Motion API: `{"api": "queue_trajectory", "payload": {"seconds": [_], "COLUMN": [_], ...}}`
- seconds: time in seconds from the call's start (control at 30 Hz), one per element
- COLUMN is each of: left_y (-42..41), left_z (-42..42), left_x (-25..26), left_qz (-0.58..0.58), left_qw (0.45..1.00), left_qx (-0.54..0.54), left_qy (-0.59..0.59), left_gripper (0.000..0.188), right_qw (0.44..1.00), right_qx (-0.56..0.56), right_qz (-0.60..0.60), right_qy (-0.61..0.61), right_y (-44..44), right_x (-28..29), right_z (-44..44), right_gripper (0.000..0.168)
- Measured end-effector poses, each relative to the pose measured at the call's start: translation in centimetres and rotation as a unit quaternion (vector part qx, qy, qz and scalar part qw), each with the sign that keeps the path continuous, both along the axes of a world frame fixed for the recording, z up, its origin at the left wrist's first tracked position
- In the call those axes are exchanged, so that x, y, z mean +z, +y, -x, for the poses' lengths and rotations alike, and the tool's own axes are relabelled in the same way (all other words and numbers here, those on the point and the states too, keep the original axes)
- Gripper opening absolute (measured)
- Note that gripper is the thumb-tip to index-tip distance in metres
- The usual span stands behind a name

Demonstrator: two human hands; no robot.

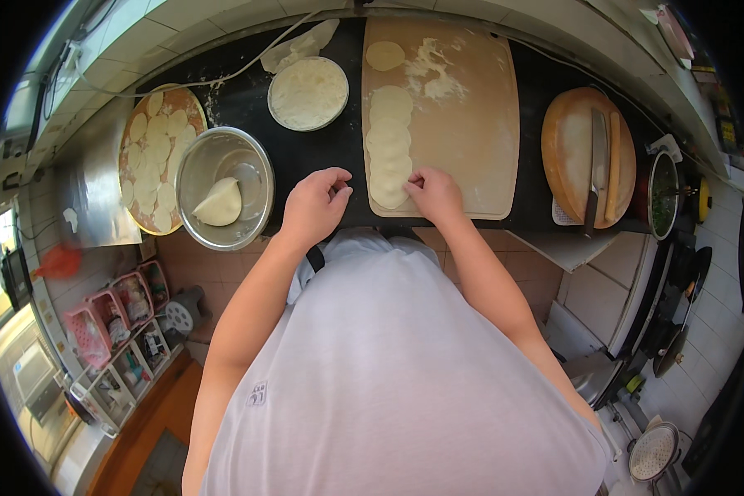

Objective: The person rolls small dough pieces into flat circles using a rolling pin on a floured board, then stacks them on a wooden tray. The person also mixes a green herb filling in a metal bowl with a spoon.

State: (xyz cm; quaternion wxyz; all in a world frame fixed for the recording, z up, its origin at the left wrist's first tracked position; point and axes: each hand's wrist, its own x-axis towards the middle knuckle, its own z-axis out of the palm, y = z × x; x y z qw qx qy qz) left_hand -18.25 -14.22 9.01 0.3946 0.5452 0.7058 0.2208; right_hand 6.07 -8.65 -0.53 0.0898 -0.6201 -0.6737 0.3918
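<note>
A row of overlapping flat dough rounds (389, 146) lies along the left side of a cutting board (471, 155). One separate dough round (385, 56) sits near the board's far edge, beside scattered flour (437, 74). My right hand (434, 192) has its fingertips pinched together at the right edge of the row's nearest round; whether they grip it I cannot tell. My left hand (319, 204) is held over the black counter left of the board, thumb and fingers apart, empty. Left of it, a steel bowl (257, 155) holds a lump of dough (220, 204).
A bowl of flour (308, 93) stands beyond my left hand. At far left, a round tray (201, 105) carries many dough rounds. On the right, a thick round chopping block (564, 136) bears a cleaver (598, 149) and a rolling pin (612, 167), near a pot of chopped greens (662, 198).
</note>
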Motion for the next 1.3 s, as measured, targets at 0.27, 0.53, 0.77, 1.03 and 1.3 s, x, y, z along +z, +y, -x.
{"api": "queue_trajectory", "payload": {"seconds": [0.27, 0.53, 0.77, 1.03, 1.3], "left_y": [-0.1, -0.2, -4.3, -4.7, -4.2], "left_z": [-1.0, -0.3, 17.1, 19.6, 22.4], "left_x": [-4.1, -1.4, -2.7, -4.1, -4.0], "left_qz": [0.048, -0.085, -0.151, 0.098, 0.044], "left_qw": [0.998, 0.988, 0.921, 0.899, 0.946], "left_qx": [-0.042, -0.124, 0.013, -0.097, -0.085], "left_qy": [0.005, 0.024, 0.36, 0.415, 0.309], "left_gripper": [0.023, 0.02, 0.051, 0.089, 0.049], "right_qw": [1.0, 0.995, 0.985, 0.967, 0.973], "right_qx": [-0.017, -0.07, -0.101, 0.085, 0.075], "right_qz": [0.006, 0.039, 0.038, 0.172, 0.127], "right_qy": [-0.024, 0.061, 0.136, 0.166, 0.175], "right_y": [-0.6, -1.0, -2.0, -1.1, -1.1], "right_x": [-0.2, -0.8, 0.7, 4.7, 2.7], "right_z": [0.6, -1.0, -1.9, 14.4, 24.6], "right_gripper": [0.019, 0.022, 0.022, 0.055, 0.041]}}
